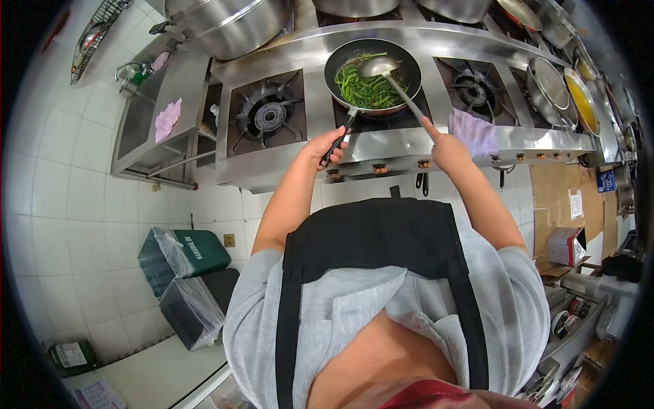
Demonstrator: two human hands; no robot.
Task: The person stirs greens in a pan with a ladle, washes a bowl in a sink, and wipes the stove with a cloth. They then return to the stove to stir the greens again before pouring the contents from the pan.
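Observation:
A dark frying pan (332, 60) rests on the middle burner of the steel stove. Chopped green vegetables (357, 88) lie inside it. My left hand (323, 146) is closed around the pan's black handle (335, 143). In my right hand (447, 150) is the long handle of a metal ladle (379, 66), gripped near its end with the index finger laid along it. The ladle's bowl sits over the greens at the pan's upper right, back side up. Part of the vegetables is hidden beneath it.
Gas burners flank the pan, one on the left (270, 117) and one on the right (475, 84). A purple cloth (473, 133) hangs over the stove's front edge. Large steel pots (231, 27) stand behind. A steel bowl (545, 85) sits far right, and bins (204, 251) stand at lower left.

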